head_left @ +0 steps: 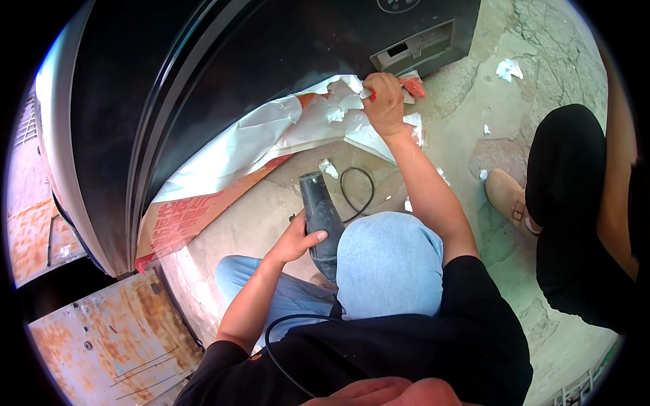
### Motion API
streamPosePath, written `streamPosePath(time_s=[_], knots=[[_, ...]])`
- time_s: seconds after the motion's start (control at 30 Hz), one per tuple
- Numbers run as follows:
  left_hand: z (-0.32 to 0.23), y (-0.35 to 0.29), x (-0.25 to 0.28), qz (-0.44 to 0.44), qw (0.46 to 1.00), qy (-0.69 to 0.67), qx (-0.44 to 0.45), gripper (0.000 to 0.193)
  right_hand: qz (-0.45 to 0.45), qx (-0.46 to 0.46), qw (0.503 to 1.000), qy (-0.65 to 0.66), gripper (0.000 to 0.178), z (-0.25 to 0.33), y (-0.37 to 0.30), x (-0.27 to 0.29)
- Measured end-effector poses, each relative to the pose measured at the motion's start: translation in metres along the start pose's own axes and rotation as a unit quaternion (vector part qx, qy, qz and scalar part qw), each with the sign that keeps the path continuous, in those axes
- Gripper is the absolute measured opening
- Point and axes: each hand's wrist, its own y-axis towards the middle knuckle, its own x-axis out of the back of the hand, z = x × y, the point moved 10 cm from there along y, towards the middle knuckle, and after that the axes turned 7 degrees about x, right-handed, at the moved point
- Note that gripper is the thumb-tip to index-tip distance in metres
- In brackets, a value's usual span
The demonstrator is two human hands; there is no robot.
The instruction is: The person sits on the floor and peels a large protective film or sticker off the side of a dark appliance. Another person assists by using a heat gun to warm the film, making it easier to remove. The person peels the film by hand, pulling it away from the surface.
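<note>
My left hand [294, 242] is wrapped round a dark grey hair dryer [319, 210], its nozzle pointing up toward a large black cabinet [271, 61]. A long sheet with a white, crumpled backing [250, 139] hangs loose along the cabinet's lower edge. Part of its red printed face [179, 223] shows at the left. At the sheet's right end, by the cabinet's recessed panel [416, 47], my right hand [384, 105] pinches the torn edge. A red scrap [412, 86] sticks out beside its fingers, and the fingertips are partly hidden.
A black cable [371, 193] loops on the concrete floor [460, 115] beyond my knee. White paper scraps [509, 70] are scattered about. Another person's leg [569, 203] and brown shoe [509, 201] are at the right. A rusty metal plate [115, 338] lies at lower left.
</note>
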Motion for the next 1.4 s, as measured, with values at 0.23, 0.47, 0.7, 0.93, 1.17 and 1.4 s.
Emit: streamPosePath(time_s=[0.23, 0.47, 0.7, 0.93, 1.17, 1.4], knots=[[0.005, -0.006, 0.001, -0.006, 1.0, 0.001, 0.011, 0.083, -0.01, -0.012, 1.0, -0.014, 0.026, 0.006, -0.008, 0.003], [0.004, -0.004, 0.001, -0.005, 1.0, -0.007, 0.009, 0.084, -0.016, -0.026, 0.999, -0.016, 0.025, 0.003, -0.01, 0.003], [0.004, -0.001, 0.006, -0.01, 1.0, -0.01, 0.008, 0.081, -0.017, -0.029, 0.999, -0.016, 0.025, 0.006, -0.009, 0.002], [-0.01, 0.003, 0.011, -0.019, 1.0, 0.001, -0.007, 0.082, -0.017, -0.047, 0.999, -0.003, 0.024, 0.003, -0.011, 0.004], [-0.053, 0.027, 0.012, 0.004, 0.999, 0.004, -0.047, 0.081, 0.019, -0.122, 0.991, 0.049, 0.028, 0.013, -0.016, 0.031], [-0.145, 0.073, -0.031, -0.021, 0.99, -0.087, -0.111, 0.071, 0.213, -0.408, 0.808, 0.367, 0.035, 0.04, -0.108, 0.088]])
